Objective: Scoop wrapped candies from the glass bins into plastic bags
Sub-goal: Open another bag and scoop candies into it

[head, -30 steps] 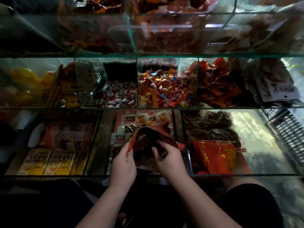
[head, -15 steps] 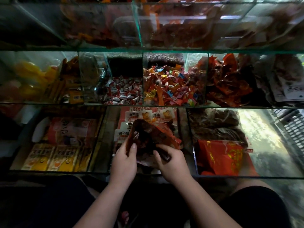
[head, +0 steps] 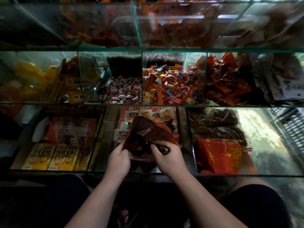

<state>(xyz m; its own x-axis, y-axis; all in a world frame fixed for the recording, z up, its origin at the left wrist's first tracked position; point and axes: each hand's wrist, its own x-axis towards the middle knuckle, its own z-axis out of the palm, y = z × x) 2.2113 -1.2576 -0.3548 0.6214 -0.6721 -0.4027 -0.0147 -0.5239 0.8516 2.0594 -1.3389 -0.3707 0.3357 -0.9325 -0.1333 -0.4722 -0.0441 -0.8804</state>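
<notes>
Red plastic, thin and see-through, is what we hold: a red plastic bag (head: 148,135) lifted over the middle glass bin (head: 102,140) of the lowest shelf, its mouth tilted up and away from us. Both our bare forearms come up from the bottom of the view and draw together at the bag. Our left hand (head: 119,159) pinches the bag's near left edge, thumb on top and fingers curled beneath. Our right hand (head: 170,159) lies knuckles up at the near right edge, fingers curled round a dark glossy object (head: 162,148) whose kind we cannot tell; it sits against the bag. One shelf up, well apart from our hands, the wrapped candies (head: 164,89) lie heaped in their own compartment, multicoloured, just beside white-and-red sweets (head: 125,91).
</notes>
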